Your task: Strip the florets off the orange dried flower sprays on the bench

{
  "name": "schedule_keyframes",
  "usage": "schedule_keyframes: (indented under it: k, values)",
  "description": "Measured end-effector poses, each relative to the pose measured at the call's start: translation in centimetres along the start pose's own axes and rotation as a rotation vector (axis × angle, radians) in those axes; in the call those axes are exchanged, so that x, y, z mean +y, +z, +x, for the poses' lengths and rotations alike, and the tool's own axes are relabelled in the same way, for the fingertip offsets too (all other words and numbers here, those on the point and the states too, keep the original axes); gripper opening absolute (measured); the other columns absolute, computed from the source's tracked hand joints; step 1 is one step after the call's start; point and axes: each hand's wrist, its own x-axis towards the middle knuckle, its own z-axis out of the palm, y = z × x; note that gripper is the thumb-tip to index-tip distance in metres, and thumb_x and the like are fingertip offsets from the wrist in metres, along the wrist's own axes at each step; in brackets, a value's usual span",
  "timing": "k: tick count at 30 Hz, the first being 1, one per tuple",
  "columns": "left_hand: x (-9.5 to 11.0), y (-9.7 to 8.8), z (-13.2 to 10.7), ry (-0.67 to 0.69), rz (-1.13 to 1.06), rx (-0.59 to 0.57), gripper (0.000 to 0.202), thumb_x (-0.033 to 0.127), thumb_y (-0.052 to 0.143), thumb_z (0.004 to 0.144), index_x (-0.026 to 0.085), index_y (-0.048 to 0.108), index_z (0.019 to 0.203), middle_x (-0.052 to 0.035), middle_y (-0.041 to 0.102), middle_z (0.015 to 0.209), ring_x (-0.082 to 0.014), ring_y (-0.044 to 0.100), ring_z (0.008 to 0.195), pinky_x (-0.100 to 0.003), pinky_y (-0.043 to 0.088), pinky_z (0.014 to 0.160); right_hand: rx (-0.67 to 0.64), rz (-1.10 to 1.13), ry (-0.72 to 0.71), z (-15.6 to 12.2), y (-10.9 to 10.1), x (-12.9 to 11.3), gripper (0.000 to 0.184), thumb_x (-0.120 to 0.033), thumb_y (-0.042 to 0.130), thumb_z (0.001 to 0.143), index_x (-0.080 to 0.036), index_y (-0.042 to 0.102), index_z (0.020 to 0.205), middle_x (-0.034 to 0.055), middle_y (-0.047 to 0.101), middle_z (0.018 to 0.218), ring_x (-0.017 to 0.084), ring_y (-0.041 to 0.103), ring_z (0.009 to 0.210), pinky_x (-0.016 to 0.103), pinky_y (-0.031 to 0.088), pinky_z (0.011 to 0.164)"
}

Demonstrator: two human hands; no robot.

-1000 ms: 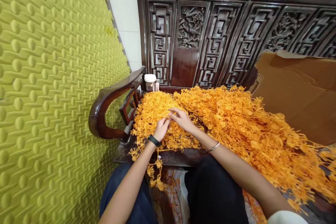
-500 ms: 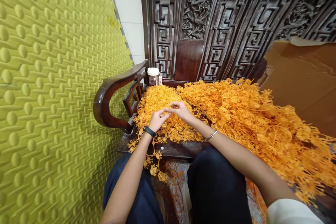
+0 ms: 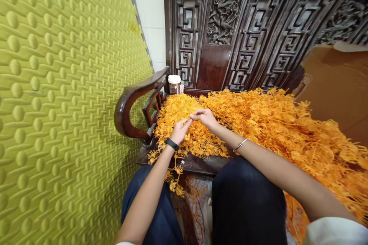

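A big heap of orange plastic sprigs point(image 3: 258, 122) covers the seat of a dark carved wooden bench point(image 3: 218, 49). My left hand point(image 3: 180, 130), with a black band at the wrist, and my right hand point(image 3: 205, 116), with a thin bangle, meet over the left part of the heap. Both pinch a thin orange sprig point(image 3: 192, 118) stretched between their fingertips. Some sprigs hang over the bench's front edge between my knees.
A white-lidded jar point(image 3: 174, 84) stands in the bench's back left corner by the curved armrest point(image 3: 132, 103). A yellow-green embossed foam mat point(image 3: 63, 95) fills the left side. Brown cardboard point(image 3: 336, 84) leans at the right. My dark trousers point(image 3: 247, 203) are at the bottom.
The view has shifted right and slightly closer. My hands have risen a little off the heap and drawn together, pinching a sprig between them.
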Motion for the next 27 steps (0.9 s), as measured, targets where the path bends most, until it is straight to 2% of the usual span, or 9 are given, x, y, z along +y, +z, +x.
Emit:
schedule_keyframes:
  k: [5,8,12,15,17,19,21,24,27]
  values:
    - [-0.4,0.2,0.3,0.051,0.035,0.068,0.046,0.055,0.065,0.064,0.011,0.068,0.078,0.004,0.043,0.049,-0.005,0.026,0.042,-0.022,0.018,0.042,0.123,0.105,-0.006,-0.3,0.5,0.8,0.019,-0.026,0.078,0.045,-0.015,0.063,0.05,-0.0007,0.06,0.056,0.011,0.052,0.06,0.027,0.041,0.066]
    - [-0.1,-0.2,0.3,0.074,0.034,0.067,0.046,0.055,0.066,0.063,0.011,0.067,0.076,0.0036,0.044,0.05,-0.0049,0.029,0.043,-0.021,0.019,0.042,0.148,0.185,0.07,-0.5,1.0,0.8,0.018,-0.021,0.078,0.048,-0.014,0.061,0.047,0.0001,0.06,0.055,0.011,0.053,0.06,0.026,0.043,0.068]
    - [0.7,-1.1,-0.6,-0.004,0.048,-0.093,0.049,0.052,0.065,0.068,0.011,0.066,0.095,0.0078,0.033,0.044,-0.0038,0.021,0.039,-0.02,0.012,0.039,0.136,0.384,0.254,-0.6,0.7,0.2,0.013,-0.015,0.073,0.058,-0.014,0.061,0.053,0.0011,0.061,0.058,0.01,0.054,0.058,0.026,0.047,0.067]
    - [0.5,-1.7,-1.9,-0.072,0.034,-0.226,0.053,0.049,0.063,0.073,0.014,0.06,0.113,0.0094,0.028,0.044,-0.0045,0.02,0.039,-0.02,0.014,0.039,0.164,0.471,0.186,-0.3,-0.5,-0.4,0.01,-0.021,0.07,0.066,-0.016,0.062,0.063,0.0024,0.064,0.064,0.011,0.057,0.062,0.026,0.049,0.07]
    - [-0.1,-1.9,-2.6,-0.106,0.019,-0.209,0.053,0.048,0.062,0.074,0.014,0.059,0.114,0.01,0.026,0.043,-0.0044,0.02,0.038,-0.02,0.014,0.039,0.184,0.4,0.081,0.1,-1.5,-0.6,0.014,-0.026,0.07,0.066,-0.016,0.06,0.067,0.0029,0.065,0.07,0.011,0.058,0.065,0.026,0.049,0.071]
    - [-0.8,-2.0,-2.8,-0.14,0.003,-0.122,0.052,0.049,0.063,0.072,0.013,0.061,0.109,0.0099,0.029,0.042,-0.0041,0.023,0.037,-0.019,0.014,0.038,0.184,0.275,0.007,0.4,-2.1,-0.4,0.019,-0.03,0.071,0.064,-0.017,0.057,0.069,0.0025,0.065,0.074,0.01,0.057,0.064,0.026,0.048,0.07]
    - [-1.3,-2.3,-2.8,-0.194,-0.016,-0.052,0.052,0.052,0.062,0.072,0.012,0.062,0.104,0.0089,0.034,0.041,-0.0041,0.026,0.034,-0.018,0.015,0.035,0.185,0.186,-0.018,0.6,-2.4,0.2,0.024,-0.029,0.071,0.061,-0.017,0.052,0.069,0.0016,0.064,0.07,0.01,0.056,0.061,0.027,0.047,0.068]
    - [-1.4,-2.6,-2.4,-0.237,-0.074,-0.017,0.05,0.056,0.057,0.073,0.012,0.064,0.095,0.0064,0.041,0.044,-0.0043,0.03,0.031,-0.018,0.016,0.031,0.214,0.097,-0.023,1.0,-2.2,1.4,0.031,-0.025,0.07,0.059,-0.019,0.044,0.075,-0.0013,0.059,0.062,0.013,0.057,0.058,0.03,0.048,0.067]
    - [-1.5,-2.8,-2.2,-0.214,-0.13,-0.014,0.048,0.057,0.057,0.073,0.011,0.065,0.084,0.0047,0.044,0.047,-0.004,0.033,0.032,-0.017,0.02,0.031,0.253,-0.052,-0.06,1.4,-1.8,2.1,0.035,-0.021,0.068,0.058,-0.02,0.044,0.084,0.0006,0.059,0.073,0.016,0.06,0.068,0.033,0.048,0.073]
